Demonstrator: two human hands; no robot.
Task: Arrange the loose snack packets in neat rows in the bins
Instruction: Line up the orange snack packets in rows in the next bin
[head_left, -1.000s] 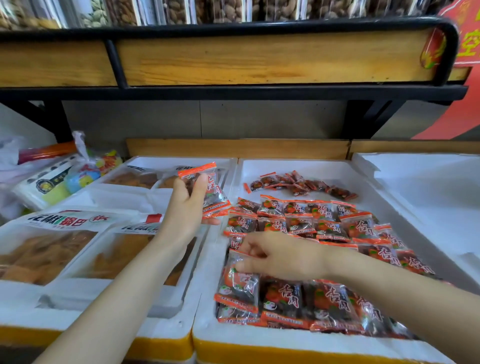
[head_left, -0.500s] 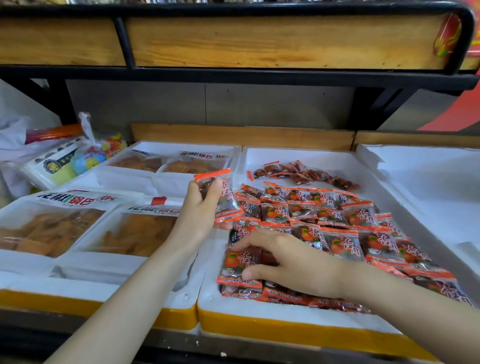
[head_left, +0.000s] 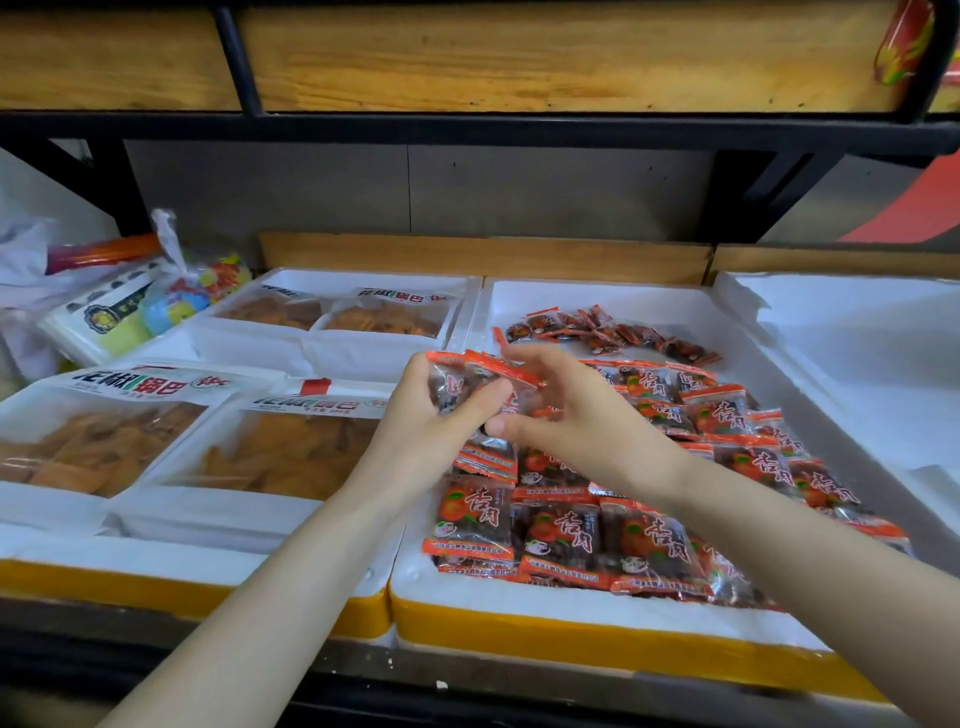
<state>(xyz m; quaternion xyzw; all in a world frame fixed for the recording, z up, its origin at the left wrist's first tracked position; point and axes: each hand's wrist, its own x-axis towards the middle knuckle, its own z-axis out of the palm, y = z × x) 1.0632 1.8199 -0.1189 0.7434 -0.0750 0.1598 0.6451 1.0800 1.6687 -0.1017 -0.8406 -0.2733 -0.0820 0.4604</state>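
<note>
The left hand (head_left: 431, 434) grips a small stack of snack packets (head_left: 467, 382) above the foam bin (head_left: 571, 605), and the right hand (head_left: 576, 421) pinches the same stack. It is probably best to square the edges first, then lay the packets label-up, flush against the rows (head_left: 561, 535) below.

Packets (head_left: 561, 535) fill the bin (head_left: 571, 605) right of the pouches (head_left: 291, 457).

Head-worn view, downward, close over bins (head_left: 597, 605)
</note>
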